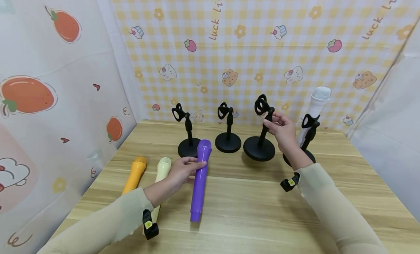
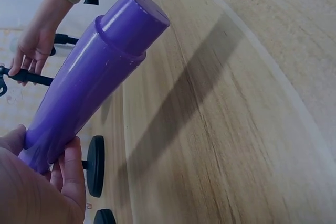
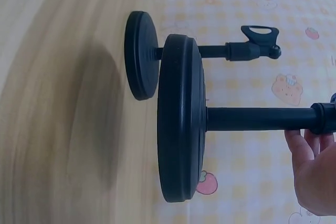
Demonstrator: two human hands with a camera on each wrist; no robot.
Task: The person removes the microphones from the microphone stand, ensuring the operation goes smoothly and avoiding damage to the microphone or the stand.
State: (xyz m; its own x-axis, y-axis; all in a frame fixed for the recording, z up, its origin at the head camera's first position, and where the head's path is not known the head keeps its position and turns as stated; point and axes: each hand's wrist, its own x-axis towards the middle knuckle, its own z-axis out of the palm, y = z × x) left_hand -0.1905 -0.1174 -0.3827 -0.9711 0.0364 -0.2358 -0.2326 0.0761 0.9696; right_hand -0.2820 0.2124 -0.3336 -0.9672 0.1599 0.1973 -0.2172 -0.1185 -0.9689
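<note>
We see the left hand (image 1: 181, 172) wrapped around the upper part of a purple mic (image 1: 199, 179), fingers over its barrel just below the head; the left wrist view shows the fingers (image 2: 71, 169) curled under the purple body. The mic lies lengthwise on the wooden table (image 1: 249, 206), head pointing away toward the stands, its flat tail end nearest us; whether it rests fully on the wood or is slightly lifted we cannot tell. Just left of that hand lie a cream mic (image 1: 162, 173) and, beside it, an orange mic (image 1: 135, 174), both flat on the table. The right hand (image 1: 283, 130) pinches the upright post of a black stand (image 1: 260, 141), fingers closed on it just under the clip at the top; in the right wrist view the fingers (image 3: 310, 153) meet the post near its upper joint, and the round base sits flat on the wood. To the left of this stand are two more black stands, one in the middle (image 1: 228, 131) and one at far left (image 1: 188, 135), each with a bare clip. To the right, partly behind the right wrist, a fourth stand (image 1: 307, 135) holds a white mic (image 1: 315, 108) tilted in its clip. Behind the row hangs a yellow checked backdrop (image 1: 249, 46).
</note>
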